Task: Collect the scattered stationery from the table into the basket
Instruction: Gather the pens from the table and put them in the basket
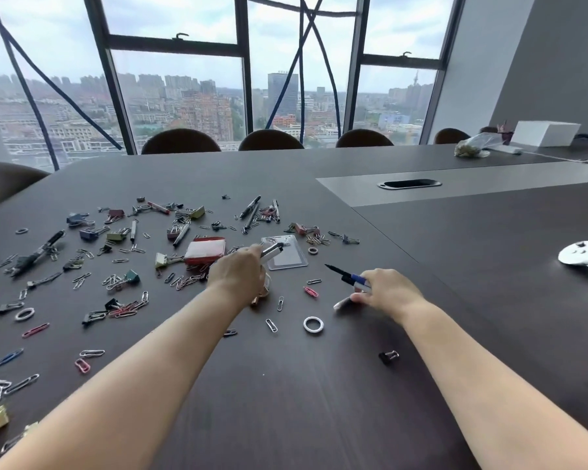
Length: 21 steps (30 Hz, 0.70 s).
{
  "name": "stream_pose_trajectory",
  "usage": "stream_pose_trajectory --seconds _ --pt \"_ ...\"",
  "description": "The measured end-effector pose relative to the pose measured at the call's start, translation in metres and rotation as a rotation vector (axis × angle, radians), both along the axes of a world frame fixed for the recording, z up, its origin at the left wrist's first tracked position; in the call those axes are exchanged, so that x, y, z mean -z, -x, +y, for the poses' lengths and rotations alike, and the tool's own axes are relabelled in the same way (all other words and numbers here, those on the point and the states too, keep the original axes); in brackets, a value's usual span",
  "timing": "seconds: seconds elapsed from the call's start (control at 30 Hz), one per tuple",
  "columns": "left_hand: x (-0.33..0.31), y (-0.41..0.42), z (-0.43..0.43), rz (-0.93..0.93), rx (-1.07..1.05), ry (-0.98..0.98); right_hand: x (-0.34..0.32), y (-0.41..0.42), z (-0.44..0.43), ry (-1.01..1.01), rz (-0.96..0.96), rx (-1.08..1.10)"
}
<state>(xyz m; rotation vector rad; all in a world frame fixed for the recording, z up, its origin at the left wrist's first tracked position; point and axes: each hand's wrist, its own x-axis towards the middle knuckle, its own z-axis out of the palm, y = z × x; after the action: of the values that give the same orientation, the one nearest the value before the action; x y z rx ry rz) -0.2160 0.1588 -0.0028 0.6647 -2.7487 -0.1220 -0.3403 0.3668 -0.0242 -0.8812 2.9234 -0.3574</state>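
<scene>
Stationery [119,281] lies scattered over the dark table [319,401], most of it to the left of the clear badge holder [287,257]: paper clips, binder clips, pens and rings.

Your left hand [240,271] sits just left of the badge holder. Its fingers are curled round a white pen [273,249], and the pen's black-tipped end lies over the holder's left corner. Something small shows under that hand, too hidden to name.

Your right hand [389,290] is right of the holder and nearer you. It grips a blue marker [348,277] with the black tip pointing back toward the holder. Its fingertips also touch a pale pen [343,303] lying on the table, which is blurred.

A red box [206,250] sits left of the holder, just beyond your left hand. A pink clip [310,292] lies between your hands on the holder's near side, and a white ring [313,324] lies nearer you than that. A black clip [388,357] lies well apart, nearer you and to the right.

Beyond the holder to the right is a cable slot [409,183] set in the table. Farther off are a white box [545,133] and chairs [180,141] along the far edge.
</scene>
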Motion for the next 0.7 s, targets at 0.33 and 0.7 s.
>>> stream_pose_trajectory --seconds 0.33,0.7 --pt "0.013 0.020 -0.031 0.009 -0.007 -0.062 0.004 0.016 -0.007 0.085 0.016 -0.241" --pt "-0.002 0.081 -0.130 0.026 -0.051 -0.017 -0.015 0.075 -0.178 0.457 -0.077 -0.097"
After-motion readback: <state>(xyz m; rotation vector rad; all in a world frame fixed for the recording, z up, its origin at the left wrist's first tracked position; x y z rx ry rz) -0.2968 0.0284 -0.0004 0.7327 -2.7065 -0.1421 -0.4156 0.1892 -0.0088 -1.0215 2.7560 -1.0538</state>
